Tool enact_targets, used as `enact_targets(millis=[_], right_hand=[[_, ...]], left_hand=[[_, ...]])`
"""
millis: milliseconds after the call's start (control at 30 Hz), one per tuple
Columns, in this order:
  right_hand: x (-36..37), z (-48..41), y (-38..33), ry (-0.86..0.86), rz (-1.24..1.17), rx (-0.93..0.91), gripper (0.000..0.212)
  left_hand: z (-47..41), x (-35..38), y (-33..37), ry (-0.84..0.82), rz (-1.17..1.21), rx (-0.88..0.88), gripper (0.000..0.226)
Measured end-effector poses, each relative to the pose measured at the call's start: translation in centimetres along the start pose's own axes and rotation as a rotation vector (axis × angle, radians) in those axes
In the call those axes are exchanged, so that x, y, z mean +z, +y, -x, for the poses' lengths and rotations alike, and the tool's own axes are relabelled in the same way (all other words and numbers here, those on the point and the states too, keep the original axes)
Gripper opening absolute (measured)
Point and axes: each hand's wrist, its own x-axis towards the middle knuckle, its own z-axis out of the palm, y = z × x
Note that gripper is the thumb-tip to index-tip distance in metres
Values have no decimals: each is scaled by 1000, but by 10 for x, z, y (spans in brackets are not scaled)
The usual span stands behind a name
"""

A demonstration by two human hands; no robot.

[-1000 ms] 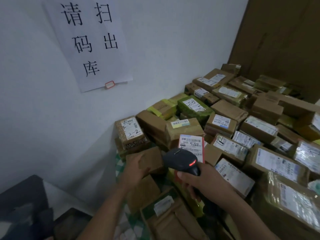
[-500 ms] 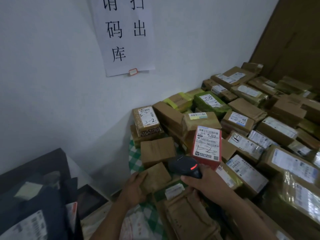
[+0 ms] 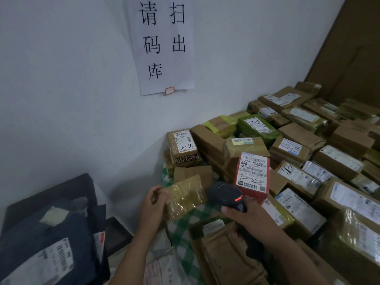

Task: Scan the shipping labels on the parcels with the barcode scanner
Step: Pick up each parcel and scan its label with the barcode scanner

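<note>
Only scanner point(image 3: 226, 195) head visible above rt hand point(image 3: 254, 222)

Light: dim, cool, even indoor light; colours muted, white wall point(image 3: 61, 99) reads grey-blue
Shadows: soft, a broad one on the wall left of the parcel pile point(image 3: 292, 149)
Glare: speckled glints on the film-wrapped parcel point(image 3: 185, 195); bright streaks on the taped carton point(image 3: 357, 235) at the right edge
Own glow: red lamp on the barcode scanner point(image 3: 225, 192)
Focus: paper sign point(image 3: 162, 44) and central labels sharp; dark bags point(image 3: 41, 239) lower left smeared, label print unreadable
Distortion: wide-angle, brown panel point(image 3: 353, 48) leans inward at the right edge
</note>
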Motion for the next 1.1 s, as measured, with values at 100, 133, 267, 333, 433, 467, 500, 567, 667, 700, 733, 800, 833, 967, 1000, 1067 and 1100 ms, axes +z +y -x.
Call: enact_targets(millis=[100, 133, 267, 333, 433, 467, 500, 567, 667, 700, 733, 800, 833, 967, 1000, 1067, 1100], right_hand=[[2, 1, 0, 5, -94, -46, 20], [2, 2, -1, -4, -114, -58, 23], [7, 3, -6, 32, -129, -131, 34], [6, 2, -9, 79, -132, -152, 28], [3, 1, -12, 113, -143, -163, 15], [2, 1, -14, 109, -142, -169, 14], [2, 2, -15, 101, -138, -173, 14], [1, 5, -16, 91, -109, -176, 13], [-7, 9, -17, 105, -7, -202, 10], [-11, 10, -17, 112, 44, -215, 10], [-15, 12, -17, 109, 93, -225, 11], [-21, 14, -18, 67, 177, -240, 12], [-23, 15, -18, 37, 213, -246, 10], [-26, 18, -13, -103, 300, -231, 18], [-26, 18, -12, -120, 309, -231, 22], [-26, 17, -9, -125, 340, -250, 27], [-27, 17, -8, -136, 352, -254, 27]], left_hand=[[17, 0, 26, -94, 111, -91, 50], [22, 0, 31, -152, 108, -118, 59], [35, 4, 40, -437, 133, -219, 69], [39, 5, 41, -596, 62, -199, 85], [44, 8, 44, -679, -26, -153, 132], [44, 9, 45, -620, -54, -144, 138], [43, 10, 46, -553, -65, -148, 137], [41, 11, 47, -470, -26, -173, 131], [41, 6, 46, -384, 128, -232, 125], [42, 3, 46, -334, 166, -234, 119], [41, 1, 46, -275, 166, -223, 110], [35, -3, 44, -162, 108, -190, 89], [31, -5, 43, -111, 95, -183, 81], [18, -18, 47, 13, 39, -142, 75], [15, -21, 48, 30, 13, -121, 75], [10, -25, 51, 55, -2, -101, 76], [8, -27, 53, 58, 0, -99, 77]])
